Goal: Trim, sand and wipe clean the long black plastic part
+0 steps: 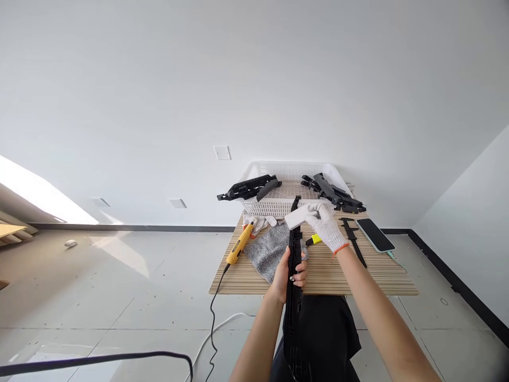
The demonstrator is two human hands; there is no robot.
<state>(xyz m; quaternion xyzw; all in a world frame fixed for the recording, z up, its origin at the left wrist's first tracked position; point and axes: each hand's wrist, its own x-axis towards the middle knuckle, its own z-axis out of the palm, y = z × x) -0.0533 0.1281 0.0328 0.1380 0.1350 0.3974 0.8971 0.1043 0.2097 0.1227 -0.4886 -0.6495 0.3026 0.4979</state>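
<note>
— Left hand (289,271)?
— Bare. Grip closed round the long black strip (295,246) about midway along, with fingertips showing on its right side.

— And the strip's place?
— Lies lengthwise, from the lap up over the near edge of the desk (358,276), with its far end close to the white basket (290,171).

— Right hand (326,228)?
— Gloved in white knit. Grip clamped on a white block (299,216), held over the far part of the strip; hard to tell whether touching it.

— Round about?
— Grey cloth (268,252) just left of the strip, partly under it. Yellow corded tool (242,244) further left, at the cloth's edge. Small yellow item (314,240) just right of the strip, below the gloved hand. Black caliper (353,239) and phone (375,234) near the desk's right side. Black parts (248,188) across the basket's rim, left and right.
</note>
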